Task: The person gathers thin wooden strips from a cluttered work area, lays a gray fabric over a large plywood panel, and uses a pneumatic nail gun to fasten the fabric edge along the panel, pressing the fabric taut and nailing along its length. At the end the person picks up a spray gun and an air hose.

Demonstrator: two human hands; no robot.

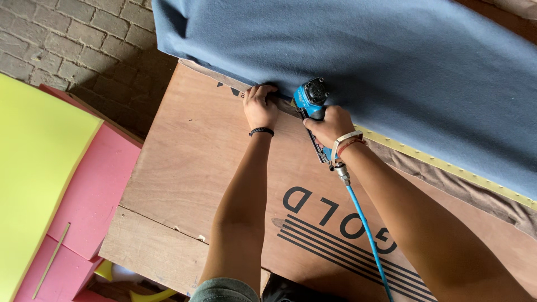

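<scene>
My right hand (pixel 331 126) grips a blue pneumatic staple gun (pixel 311 99), its nose pressed against the edge of a blue fabric (pixel 391 61) stretched over a plywood panel (pixel 190 151). My left hand (pixel 260 105) pinches and holds the fabric's edge down just left of the gun. A blue air hose (pixel 366 232) runs from the gun's handle back under my right forearm. A yellow strip (pixel 447 165) with a row of staples lines the fabric's edge to the right.
Yellow foam (pixel 33 173) and pink foam slabs (pixel 95 190) are stacked at the left. A brick wall (pixel 72 45) stands behind. Brown cloth (pixel 464 187) lies below the yellow strip. A thin wooden stick (pixel 51 260) rests on the foam.
</scene>
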